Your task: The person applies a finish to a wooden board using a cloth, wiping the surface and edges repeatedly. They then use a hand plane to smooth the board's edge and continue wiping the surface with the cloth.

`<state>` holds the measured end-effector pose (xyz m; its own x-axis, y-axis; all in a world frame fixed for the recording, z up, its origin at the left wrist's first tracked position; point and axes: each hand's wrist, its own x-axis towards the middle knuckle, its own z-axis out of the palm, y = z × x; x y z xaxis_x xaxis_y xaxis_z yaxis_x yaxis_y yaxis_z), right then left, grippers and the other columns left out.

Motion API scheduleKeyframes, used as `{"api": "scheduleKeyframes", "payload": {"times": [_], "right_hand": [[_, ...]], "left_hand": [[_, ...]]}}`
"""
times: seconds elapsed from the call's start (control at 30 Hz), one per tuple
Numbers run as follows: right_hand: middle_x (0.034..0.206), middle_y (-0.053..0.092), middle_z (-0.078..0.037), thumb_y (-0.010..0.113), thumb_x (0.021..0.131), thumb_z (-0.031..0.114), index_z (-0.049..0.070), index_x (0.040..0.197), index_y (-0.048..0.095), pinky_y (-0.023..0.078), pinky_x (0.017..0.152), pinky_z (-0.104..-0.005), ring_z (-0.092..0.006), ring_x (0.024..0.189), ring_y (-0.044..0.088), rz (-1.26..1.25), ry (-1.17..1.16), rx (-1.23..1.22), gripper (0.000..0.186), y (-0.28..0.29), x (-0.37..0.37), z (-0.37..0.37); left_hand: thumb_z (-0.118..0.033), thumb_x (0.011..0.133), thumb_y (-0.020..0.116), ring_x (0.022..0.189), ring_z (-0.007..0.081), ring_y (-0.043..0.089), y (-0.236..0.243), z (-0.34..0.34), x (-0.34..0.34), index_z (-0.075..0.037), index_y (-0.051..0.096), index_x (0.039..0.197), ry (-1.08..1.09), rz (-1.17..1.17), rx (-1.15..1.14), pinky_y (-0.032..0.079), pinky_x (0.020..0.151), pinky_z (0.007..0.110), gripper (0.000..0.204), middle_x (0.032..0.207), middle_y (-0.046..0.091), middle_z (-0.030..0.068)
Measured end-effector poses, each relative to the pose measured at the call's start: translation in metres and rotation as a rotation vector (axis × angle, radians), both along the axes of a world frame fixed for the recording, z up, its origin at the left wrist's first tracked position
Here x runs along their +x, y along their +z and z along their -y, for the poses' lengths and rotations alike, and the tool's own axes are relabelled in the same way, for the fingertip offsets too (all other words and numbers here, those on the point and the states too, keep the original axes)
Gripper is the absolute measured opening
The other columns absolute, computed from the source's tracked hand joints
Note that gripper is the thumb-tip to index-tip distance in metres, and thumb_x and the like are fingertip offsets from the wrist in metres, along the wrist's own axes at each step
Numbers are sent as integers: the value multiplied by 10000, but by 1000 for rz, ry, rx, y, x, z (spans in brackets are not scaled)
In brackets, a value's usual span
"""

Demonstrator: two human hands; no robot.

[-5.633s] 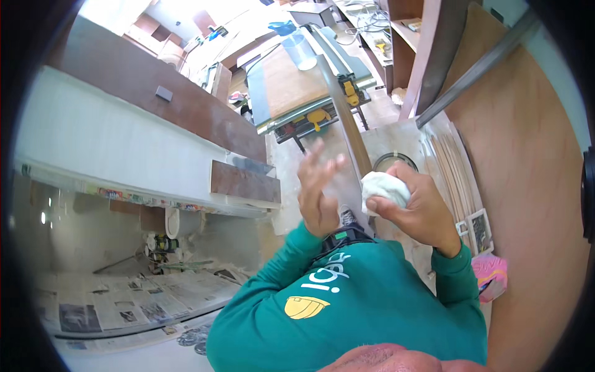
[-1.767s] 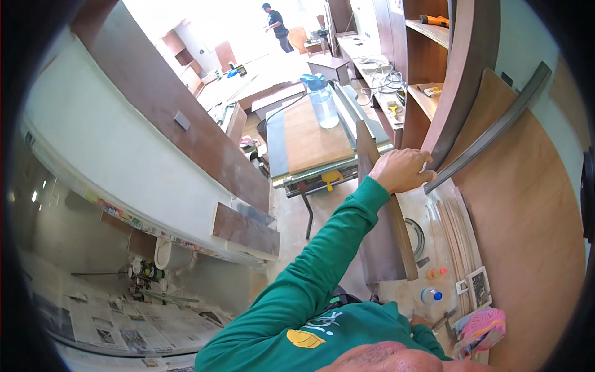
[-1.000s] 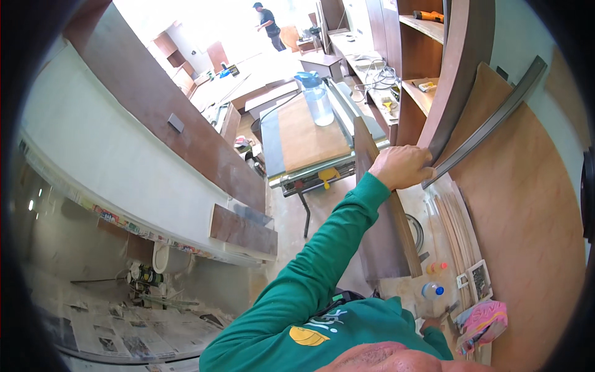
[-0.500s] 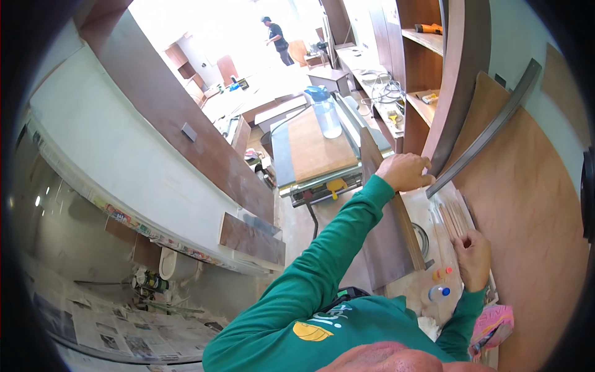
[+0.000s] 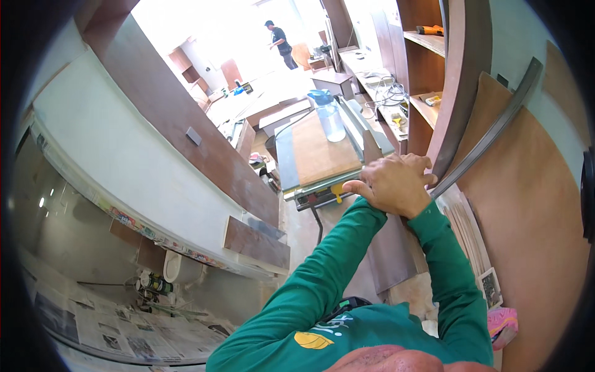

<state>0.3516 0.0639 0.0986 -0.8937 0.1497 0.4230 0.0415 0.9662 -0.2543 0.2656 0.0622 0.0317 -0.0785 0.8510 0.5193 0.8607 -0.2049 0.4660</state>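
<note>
A long brown board (image 5: 392,263) stands in front of me, a darker face and narrow edge showing. My left hand (image 5: 418,167) is at its upper part, fingers bent over it, mostly covered by my right hand. My right hand (image 5: 393,186) reaches across the left wrist at the board's top, thumb stretched out to the side, fingers slightly blurred. Just beyond stands a saw table (image 5: 291,158) with a brown panel (image 5: 319,164), a yellow part (image 5: 338,192) and a blue-lidded water jug (image 5: 331,124) on top. A grey metal strip (image 5: 486,136) leans right of my hands.
A white-and-brown cabinet (image 5: 124,161) runs along my left, above newspaper (image 5: 105,313). At right are shelving (image 5: 424,80), a leaning wooden sheet (image 5: 527,229), thin slats (image 5: 462,229) and a pink bag (image 5: 502,325). A co-worker (image 5: 279,43) stands in the far room.
The white cloth seen earlier has left my right hand. That hand has risen from low at right to cross over my left wrist. My left hand has stayed at the board's top.
</note>
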Motion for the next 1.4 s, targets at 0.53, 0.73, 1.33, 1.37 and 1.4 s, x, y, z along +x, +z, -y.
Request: {"api": "scheduleKeyframes", "payload": {"times": [0.53, 0.73, 1.33, 1.37, 1.4], "right_hand": [[846, 742, -131, 701, 977, 416, 38, 820, 786, 463, 1003, -487, -333, 893, 694, -302, 48, -45, 418, -31, 1, 7], [844, 744, -124, 717, 962, 394, 41, 819, 788, 456, 1011, -488, -330, 916, 696, -319, 48, -2, 387, -32, 4, 4], [891, 766, -110, 731, 944, 377, 75, 840, 803, 427, 994, -495, -337, 948, 668, -356, 59, -92, 328, -31, 8, 3], [895, 766, -108, 731, 945, 375, 78, 843, 804, 419, 997, -500, -334, 958, 666, -375, 47, -71, 323, -30, 8, 4], [898, 767, -106, 731, 946, 373, 81, 845, 806, 410, 1000, -506, -331, 969, 663, -393, 34, -51, 317, -29, 9, 5]], "left_hand": [[-430, 905, 786, 1048, 322, 673, -11, 1, 0, -69, 638, 1147, 98, -275, 3, 508, 944, 438, 459, 1032, 675, 137], [-440, 915, 772, 980, 304, 641, -21, -11, -1, -73, 609, 1083, 105, -298, 69, 495, 915, 429, 434, 945, 607, 131], [-429, 941, 763, 1178, 299, 658, 4, -2, 9, -92, 624, 1295, 149, -342, -274, 496, 1032, 442, 508, 1175, 687, 123], [-430, 944, 760, 1179, 299, 657, 5, 2, 8, -93, 623, 1296, 146, -328, -279, 495, 1033, 442, 507, 1176, 686, 122], [-431, 946, 757, 1181, 299, 655, 5, 3, 8, -93, 622, 1298, 141, -326, -257, 494, 1034, 441, 506, 1178, 685, 122]]}}
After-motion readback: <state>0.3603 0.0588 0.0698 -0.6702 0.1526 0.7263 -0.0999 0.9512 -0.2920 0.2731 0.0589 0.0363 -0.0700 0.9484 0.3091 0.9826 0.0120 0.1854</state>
